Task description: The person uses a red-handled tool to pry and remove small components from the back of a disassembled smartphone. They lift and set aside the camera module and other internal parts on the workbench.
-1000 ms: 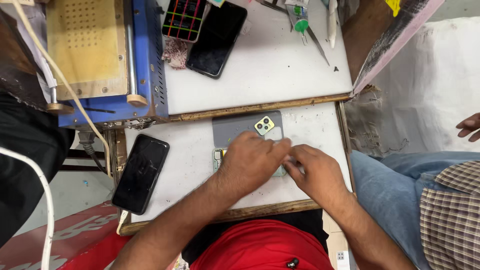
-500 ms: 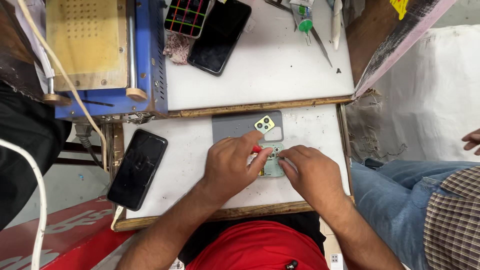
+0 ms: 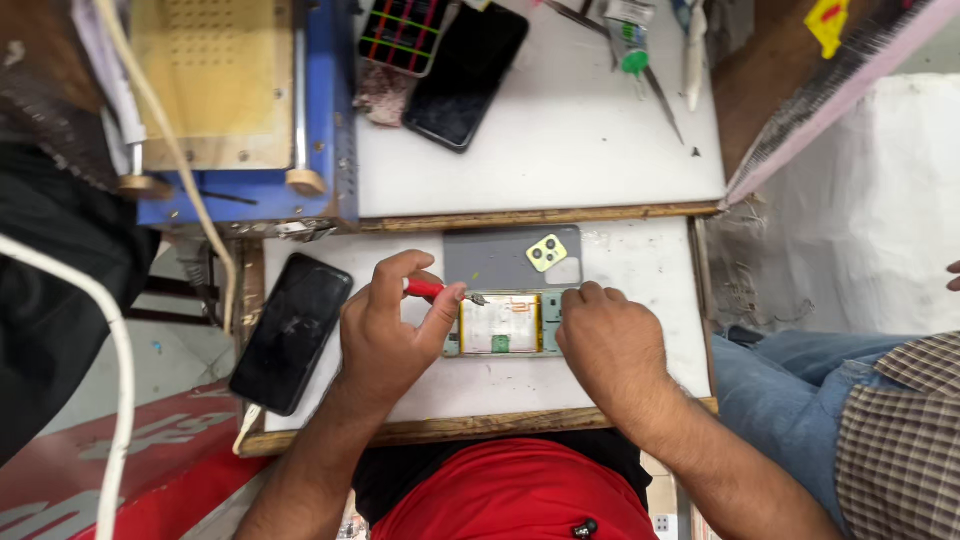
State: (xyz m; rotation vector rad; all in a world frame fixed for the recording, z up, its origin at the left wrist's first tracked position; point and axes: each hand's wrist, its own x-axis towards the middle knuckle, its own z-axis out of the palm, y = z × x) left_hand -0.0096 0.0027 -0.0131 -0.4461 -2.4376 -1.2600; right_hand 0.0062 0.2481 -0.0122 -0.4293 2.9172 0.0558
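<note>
Nearest to me, my left hand has its fingers clamped on a red-handled screwdriver, the metal tip touching the upper left edge of the opened phone. That phone lies flat on the white counter, insides up, with a pale battery in the middle. My right hand presses down on the phone's right end, fingers together and curled over its edge, gripping nothing else. Just beyond the phone, touching its far edge, lies the grey back cover with a yellow-green camera block near its right corner. To the left, at the counter's edge, a dark phone lies tilted, screen up. Farther off, on the raised white board, I see another black phone, a tube with a green cap and thin tweezers. A blue machine with a tan plate stands at the far left. Another person's jeans-clad leg sits at the right.
</note>
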